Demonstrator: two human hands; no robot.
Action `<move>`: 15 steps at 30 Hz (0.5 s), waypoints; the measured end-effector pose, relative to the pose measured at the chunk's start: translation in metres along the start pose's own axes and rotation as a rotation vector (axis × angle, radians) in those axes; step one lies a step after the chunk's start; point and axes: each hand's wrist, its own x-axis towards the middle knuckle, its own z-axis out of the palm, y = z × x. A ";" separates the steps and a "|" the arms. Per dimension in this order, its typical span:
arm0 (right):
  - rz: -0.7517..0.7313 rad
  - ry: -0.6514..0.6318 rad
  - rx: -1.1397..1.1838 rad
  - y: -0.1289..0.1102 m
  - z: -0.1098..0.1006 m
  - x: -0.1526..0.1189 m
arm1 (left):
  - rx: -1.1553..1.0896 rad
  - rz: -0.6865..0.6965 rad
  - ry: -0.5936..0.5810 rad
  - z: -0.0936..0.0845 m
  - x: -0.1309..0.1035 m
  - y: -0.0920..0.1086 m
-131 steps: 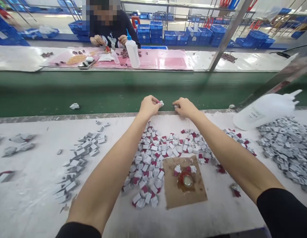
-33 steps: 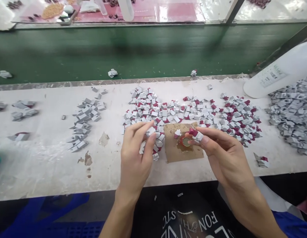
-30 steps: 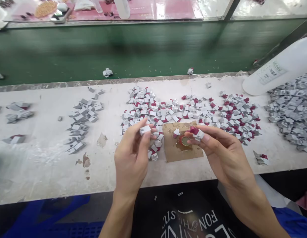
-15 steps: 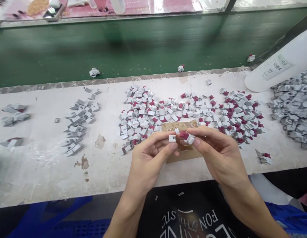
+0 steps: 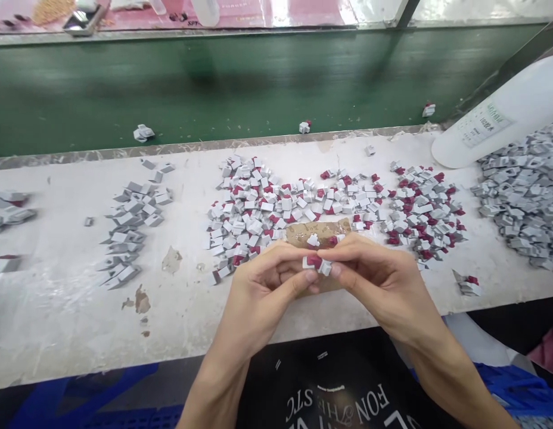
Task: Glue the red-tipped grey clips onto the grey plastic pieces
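Just in front of the brown cardboard piece (image 5: 319, 231), my left hand (image 5: 270, 286) pinches a small white plastic part (image 5: 307, 263). My right hand (image 5: 381, 280) grips a white and dark red part (image 5: 324, 268) between thumb and forefinger. The two parts touch between my fingertips. On the cardboard lie a loose white piece (image 5: 313, 239) and a dark red piece. Behind my hands spreads a heap of white and dark red parts (image 5: 258, 208), and a second such heap (image 5: 422, 208) is beyond my right hand.
Grey parts (image 5: 133, 220) lie in a group at the left, and a big grey pile (image 5: 522, 202) is at the far right. A white bottle (image 5: 495, 119) leans there. The green strip (image 5: 214, 89) runs behind the white table (image 5: 178, 322).
The two parts, apart half a second ago, now touch between my fingertips. My hands have come closer together. The whole view has shifted slightly.
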 end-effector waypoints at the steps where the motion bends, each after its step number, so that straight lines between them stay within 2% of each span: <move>1: 0.006 -0.021 0.014 -0.001 -0.001 0.002 | 0.026 0.011 0.000 -0.002 0.001 0.003; 5: 0.057 -0.167 0.122 -0.013 -0.006 0.028 | 0.135 0.043 -0.025 -0.014 0.013 0.021; 8: 0.066 -0.334 -0.048 -0.025 -0.012 0.076 | 0.280 0.048 -0.017 -0.028 0.031 0.038; 10: -0.011 -0.278 -0.364 -0.028 -0.012 0.126 | 0.383 0.098 0.087 -0.037 0.047 0.049; 12: -0.100 -0.123 -0.723 -0.025 -0.005 0.183 | 0.439 0.167 0.210 -0.041 0.065 0.058; 15: -0.161 -0.103 -0.875 -0.012 0.013 0.261 | 0.457 0.229 0.290 -0.042 0.097 0.064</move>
